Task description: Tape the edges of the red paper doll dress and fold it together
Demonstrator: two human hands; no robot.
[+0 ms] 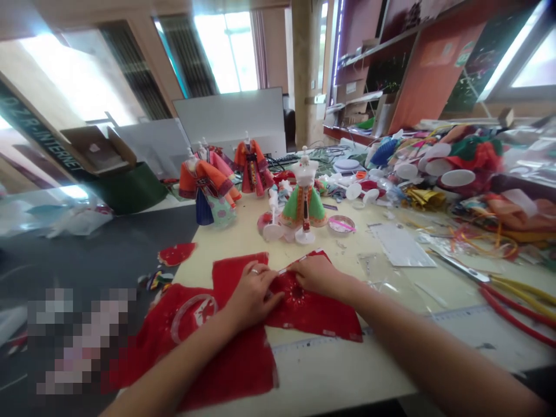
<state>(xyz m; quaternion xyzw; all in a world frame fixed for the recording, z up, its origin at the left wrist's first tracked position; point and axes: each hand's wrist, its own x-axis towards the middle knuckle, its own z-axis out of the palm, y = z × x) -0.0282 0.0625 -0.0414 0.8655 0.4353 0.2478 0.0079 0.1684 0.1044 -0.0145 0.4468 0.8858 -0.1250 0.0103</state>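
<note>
A piece of red cloth (321, 313) with a white embroidered motif lies on the table under both hands, small pale strips along its edges. At its left part is my left hand (256, 289), a ring on one finger, fingers and thumb closed on the fabric. My right hand (315, 275) pinches the same cloth near its upper edge, fingers bent down. Beneath and left of my left hand spreads a larger red cloth (243, 365). A clear round hoop (176, 321) rests on red fabric beside my left forearm. The fingertips are partly hidden.
Small dressed mannequins (249, 168) stand behind, one wearing a green skirt (299, 208). A shallow round dish (341, 225) sits beside it. Scissors (473, 272) with red and yellow handles lie at right. A ruler (299, 346) runs partly under the cloth. Fabric heaps (469, 156) fill the right back.
</note>
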